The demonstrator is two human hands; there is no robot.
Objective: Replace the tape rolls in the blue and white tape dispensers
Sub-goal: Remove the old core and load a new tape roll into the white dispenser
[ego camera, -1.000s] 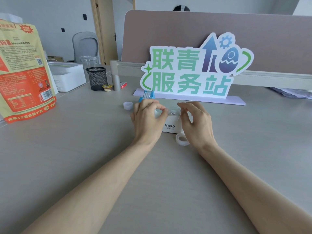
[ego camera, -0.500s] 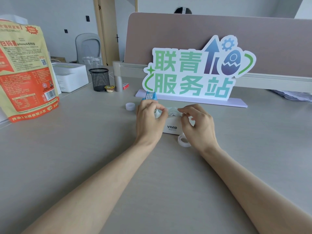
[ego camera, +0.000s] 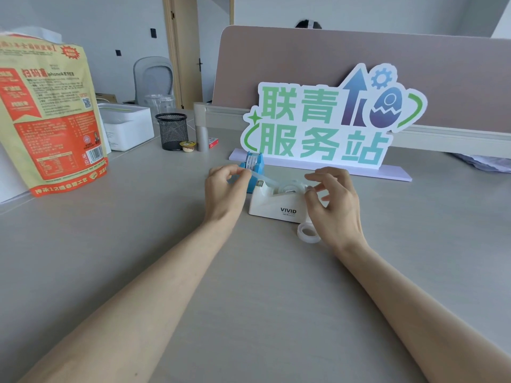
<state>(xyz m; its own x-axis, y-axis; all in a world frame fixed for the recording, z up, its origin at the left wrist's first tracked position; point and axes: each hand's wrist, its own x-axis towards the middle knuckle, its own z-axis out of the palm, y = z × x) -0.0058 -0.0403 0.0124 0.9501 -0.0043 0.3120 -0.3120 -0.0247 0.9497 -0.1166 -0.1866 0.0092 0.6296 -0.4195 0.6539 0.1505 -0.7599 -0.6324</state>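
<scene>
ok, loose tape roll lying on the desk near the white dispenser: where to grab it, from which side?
The loose tape roll lies flat, hole up, against the right hand, in front of the white dispenser. Come from above on its near-left side; pinch across the rim, or one finger in the hole and the thumb outside.

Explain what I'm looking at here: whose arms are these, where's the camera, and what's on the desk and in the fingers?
No machine: a person's bare arms, filmed by a camera on their head looking down and forward. On the grey desk stands a white tape dispenser with a roll seated in it. The left hand pinches the clear tape strip, pulled out over the cutter end. The right hand hovers at the roll, fingers curled. A loose tape roll lies in front; the blue dispenser stands behind, before the sign.
</scene>
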